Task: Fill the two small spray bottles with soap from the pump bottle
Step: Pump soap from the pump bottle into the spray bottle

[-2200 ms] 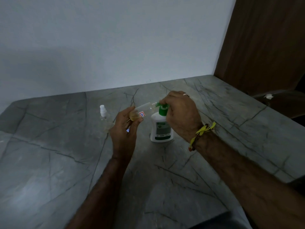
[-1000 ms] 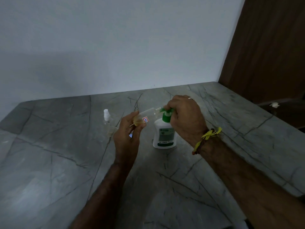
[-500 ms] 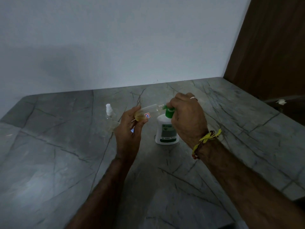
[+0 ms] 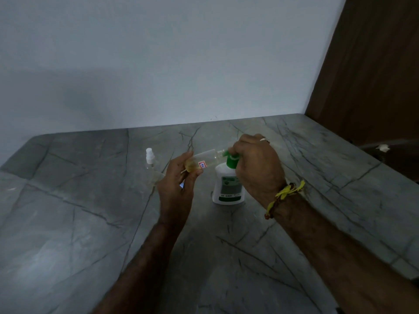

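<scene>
Head view, change: framing sits close to the frame half a second back; hands and bottles keep the same arrangement, and the pump head under the right hand looks about as low as before.
Left hand: fingers and thumb clamped round the base of the open spray bottle, which lies tilted, neck toward 3 o'clock, a little yellow liquid pooled at its held end.
Right hand: curled over the green pump top of the pump bottle, pressing on it; spout meets the open neck of the held bottle.
Pump bottle: stands upright on the counter, at 4 o'clock of the held bottle.
Second spray bottle: upright with its white sprayer on, at 9 o'clock of the left hand, near but apart.
Wrist: yellow thread band on the right wrist; ring on a right finger.
In the way: right hand hides most of the pump head.
Surface: grey veined stone.
Room: pale wall at 12 o'clock; brown wooden panel at 2 o'clock.
</scene>
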